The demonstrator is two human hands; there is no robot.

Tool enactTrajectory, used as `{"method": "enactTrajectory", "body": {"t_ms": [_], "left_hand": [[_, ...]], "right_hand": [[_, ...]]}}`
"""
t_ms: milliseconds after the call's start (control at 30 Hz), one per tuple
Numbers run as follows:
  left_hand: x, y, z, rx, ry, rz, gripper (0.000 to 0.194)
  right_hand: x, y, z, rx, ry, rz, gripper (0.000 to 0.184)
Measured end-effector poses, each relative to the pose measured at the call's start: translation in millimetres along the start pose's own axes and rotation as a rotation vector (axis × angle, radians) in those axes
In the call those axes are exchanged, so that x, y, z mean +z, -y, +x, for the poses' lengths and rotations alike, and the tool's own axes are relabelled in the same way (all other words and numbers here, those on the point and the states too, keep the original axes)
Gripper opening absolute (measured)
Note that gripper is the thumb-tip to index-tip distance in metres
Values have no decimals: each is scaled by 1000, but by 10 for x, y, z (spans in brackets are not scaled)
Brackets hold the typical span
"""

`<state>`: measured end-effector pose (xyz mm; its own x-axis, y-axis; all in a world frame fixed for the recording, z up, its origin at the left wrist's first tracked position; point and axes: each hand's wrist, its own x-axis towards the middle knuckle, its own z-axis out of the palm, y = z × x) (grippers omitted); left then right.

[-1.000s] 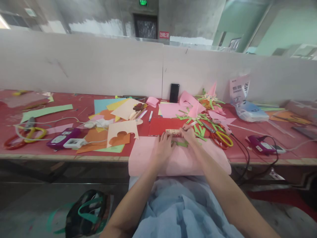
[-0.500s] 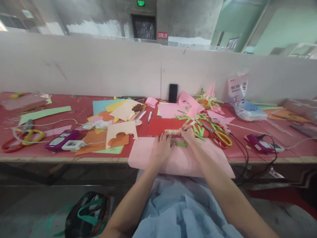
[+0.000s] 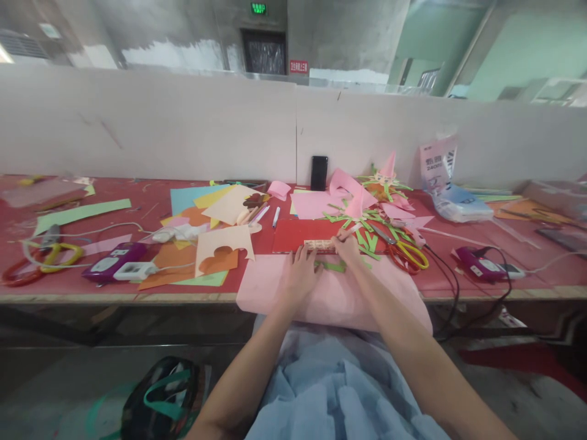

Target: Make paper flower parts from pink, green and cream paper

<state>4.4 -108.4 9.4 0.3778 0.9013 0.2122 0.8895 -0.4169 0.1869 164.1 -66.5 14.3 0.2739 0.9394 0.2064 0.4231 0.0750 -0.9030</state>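
Note:
My left hand (image 3: 303,269) lies with its fingers spread and outstretched. Its fingertips press at the left end of a beige patterned strip (image 3: 320,245), which rests along the front of a red sheet (image 3: 288,233). Fingers closed in a pinch, my right hand (image 3: 347,247) is at the strip's other end. A white pen-like stick (image 3: 356,227) juts up from this grip; its tip is hidden. Beneath both wrists a large pink sheet (image 3: 266,281) hangs over the table edge. A green paper strip (image 3: 334,267) lies between my hands.
Right of my hands are scissors (image 3: 407,253) with red and yellow handles and pink-and-green paper figures (image 3: 358,208). Coloured paper sheets (image 3: 215,278) and a purple device (image 3: 114,261) with cables lie left. A phone (image 3: 319,173) leans against the white partition (image 3: 183,128).
The whole view has shifted very slightly. Both hands keep the same place and grip on the strip and stick.

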Motion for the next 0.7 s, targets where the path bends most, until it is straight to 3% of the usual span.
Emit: {"method": "enactTrajectory", "body": {"t_ms": [400,567,700], "left_hand": [[24,13,3,-2,0,-2,47],[8,6,-1,-9,5,-3,46],[19,11,4,-1,-7,-2,46]], "right_hand": [[24,-58,26,21,-37,99,19],[22,-87,47,-1,-52,-33,19],[15,-67,31,16,-32,2,18]]}}
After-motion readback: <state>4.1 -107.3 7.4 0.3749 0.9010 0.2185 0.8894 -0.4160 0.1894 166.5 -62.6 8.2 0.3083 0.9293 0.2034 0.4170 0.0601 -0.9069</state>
